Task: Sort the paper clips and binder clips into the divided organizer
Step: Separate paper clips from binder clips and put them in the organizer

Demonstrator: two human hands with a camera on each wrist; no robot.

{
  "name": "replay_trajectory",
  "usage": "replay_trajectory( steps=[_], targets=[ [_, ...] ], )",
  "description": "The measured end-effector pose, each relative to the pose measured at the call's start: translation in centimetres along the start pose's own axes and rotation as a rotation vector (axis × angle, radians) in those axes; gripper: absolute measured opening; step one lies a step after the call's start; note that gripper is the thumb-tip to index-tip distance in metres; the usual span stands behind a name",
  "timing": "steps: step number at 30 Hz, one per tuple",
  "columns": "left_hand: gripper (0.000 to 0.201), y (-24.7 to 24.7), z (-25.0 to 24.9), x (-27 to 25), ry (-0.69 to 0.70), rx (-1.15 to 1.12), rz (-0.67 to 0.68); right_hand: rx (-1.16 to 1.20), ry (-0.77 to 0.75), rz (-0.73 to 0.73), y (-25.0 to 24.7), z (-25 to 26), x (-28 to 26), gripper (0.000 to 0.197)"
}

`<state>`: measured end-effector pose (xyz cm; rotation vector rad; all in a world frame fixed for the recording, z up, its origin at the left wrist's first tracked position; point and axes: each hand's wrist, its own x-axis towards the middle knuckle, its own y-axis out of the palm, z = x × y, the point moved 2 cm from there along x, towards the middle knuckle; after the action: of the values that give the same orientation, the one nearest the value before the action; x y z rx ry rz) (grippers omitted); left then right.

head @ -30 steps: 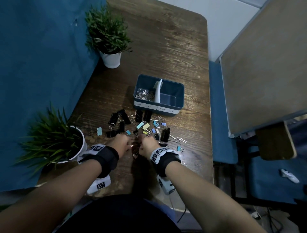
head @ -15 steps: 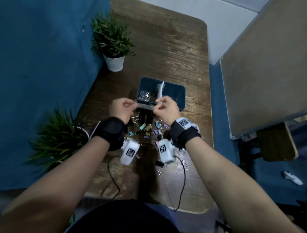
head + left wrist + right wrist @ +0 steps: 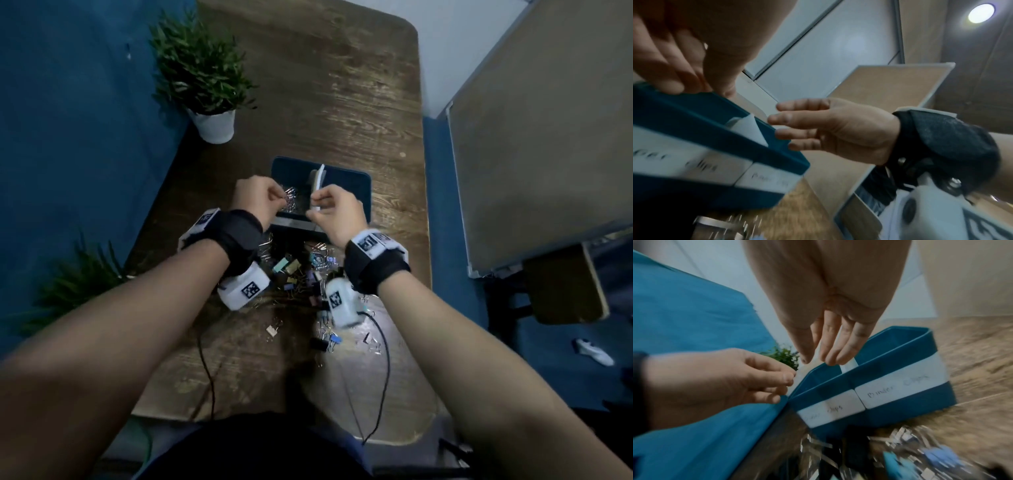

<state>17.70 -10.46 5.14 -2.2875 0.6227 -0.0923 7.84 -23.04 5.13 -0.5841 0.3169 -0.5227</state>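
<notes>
The dark blue divided organizer (image 3: pixel 363 192) stands mid-table with a white divider (image 3: pixel 320 174). Its front labels read paper clips on the left and binder clips (image 3: pixel 898 389) on the right. My left hand (image 3: pixel 277 200) hovers over the left compartment, fingers curled, pinching silver paper clips (image 3: pixel 290 202). My right hand (image 3: pixel 313 205) hangs beside the divider with straight fingers (image 3: pixel 830 345), and nothing shows between them. A mixed pile of binder clips and paper clips (image 3: pixel 301 274) lies on the table in front of the organizer, partly hidden by my wrists.
A potted plant (image 3: pixel 212 126) stands at the back left and another (image 3: pixel 78 284) at the near left, against a blue partition (image 3: pixel 68 137). A tilted board (image 3: pixel 548 137) rises past the table's right edge. Black cables (image 3: pixel 383 359) trail over the near tabletop.
Both hands rose from the clip pile and moved forward to the organizer. Over the last half second they stayed above its left compartment, and the right fingers loosened.
</notes>
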Motion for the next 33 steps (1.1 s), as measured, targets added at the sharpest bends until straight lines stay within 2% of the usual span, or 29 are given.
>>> replay_trajectory(
  steps=[3, 6, 8, 12, 16, 19, 24, 30, 33],
  targets=[
    [0.006, 0.8, 2.2, -3.6, 0.118, 0.039, 0.112, -0.065, -0.078, 0.228, -0.3, -2.3, -5.9, 0.026],
    [0.006, 1.9, 5.2, -7.3, 0.181, 0.136, 0.259, -0.223, 0.003, 0.479, 0.8, -6.3, -12.1, 0.025],
    [0.008, 2.6, 7.1, -9.7, 0.191, 0.166, 0.338, -0.27, 0.068, 0.537, 2.0, -8.9, -15.3, 0.022],
    [0.01, 3.7, 10.6, -13.7, 0.143, 0.202, 0.408, -0.362, 0.151, 0.4, 4.6, -11.6, -19.1, 0.027],
    [0.019, 5.5, 12.0, -15.4, 0.104, 0.251, 0.474, -0.411, 0.1, 0.317, 6.2, -11.1, -20.0, 0.028],
    [0.016, 6.6, 11.7, -16.1, 0.079, 0.304, 0.453, -0.454, 0.073, 0.298, 6.4, -10.5, -20.1, 0.025],
    [0.01, 7.1, 10.7, -17.0, 0.13, 0.385, 0.432, -0.511, 0.075, 0.296, 6.6, -10.3, -20.4, 0.028],
    [0.009, 7.0, 11.0, -16.8, 0.099, 0.344, 0.427, -0.523, 0.109, 0.315, 7.1, -10.7, -20.0, 0.027],
    [0.013, 7.1, 11.1, -17.0, 0.078, 0.325, 0.4, -0.546, 0.139, 0.373, 7.0, -10.7, -19.4, 0.03]
  ],
)
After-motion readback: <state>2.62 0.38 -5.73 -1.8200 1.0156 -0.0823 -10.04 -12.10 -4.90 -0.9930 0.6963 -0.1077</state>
